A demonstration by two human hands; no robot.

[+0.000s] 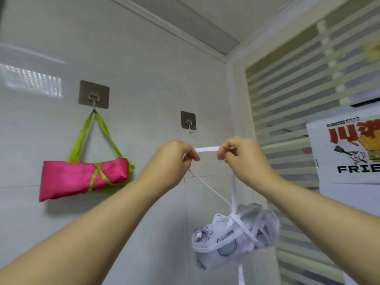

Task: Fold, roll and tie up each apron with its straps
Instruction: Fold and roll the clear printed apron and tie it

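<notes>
A white patterned apron (234, 237), rolled and bound by its white straps, dangles in the air below my hands. Its white neck strap (206, 149) is stretched level between my left hand (176, 159) and my right hand (238, 155); each pinches one end. The strap sits just below a bare metal wall hook (188, 122). A pink apron (84, 178), rolled and tied with crossed green straps, hangs from another hook (94, 95) by its green loop at the left.
Grey tiled wall ahead. To the right stands a window with white horizontal slats (298, 99) and a white printed sheet with red and black lettering (351, 151). The wall corner runs between them.
</notes>
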